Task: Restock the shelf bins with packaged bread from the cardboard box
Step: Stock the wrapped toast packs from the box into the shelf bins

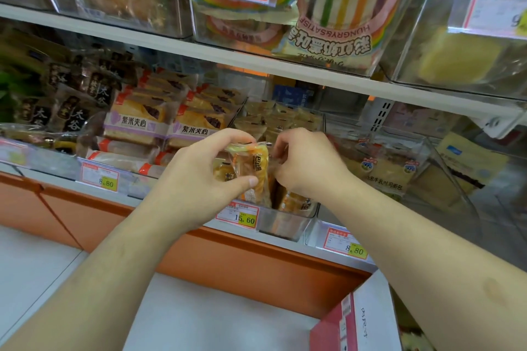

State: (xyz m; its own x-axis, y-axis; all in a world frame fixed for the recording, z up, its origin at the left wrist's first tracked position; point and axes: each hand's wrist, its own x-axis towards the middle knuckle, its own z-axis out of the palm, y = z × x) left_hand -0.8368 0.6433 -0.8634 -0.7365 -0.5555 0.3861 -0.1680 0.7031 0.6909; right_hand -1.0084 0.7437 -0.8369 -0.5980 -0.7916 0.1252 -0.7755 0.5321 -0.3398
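A packaged bread [252, 172] in clear and orange wrap stands on edge over a clear shelf bin [285, 222] tagged 15.60. My left hand [205, 177] grips the pack's left side, thumb low on its front and fingers over its top. My right hand [305, 162] pinches the wrapper's right edge. More of the same packs [296, 201] lie inside the bin. A corner of the box [350, 319], red and white, shows at the bottom right.
Left of the bin sit purple-labelled sliced bread packs [137, 125] and dark packs [68, 114]. To the right is a clear bin [427, 157] holding toast packs. The upper shelf [256, 63] carries rainbow sandwich packs [342, 8]. An orange shelf base [228, 259] runs below.
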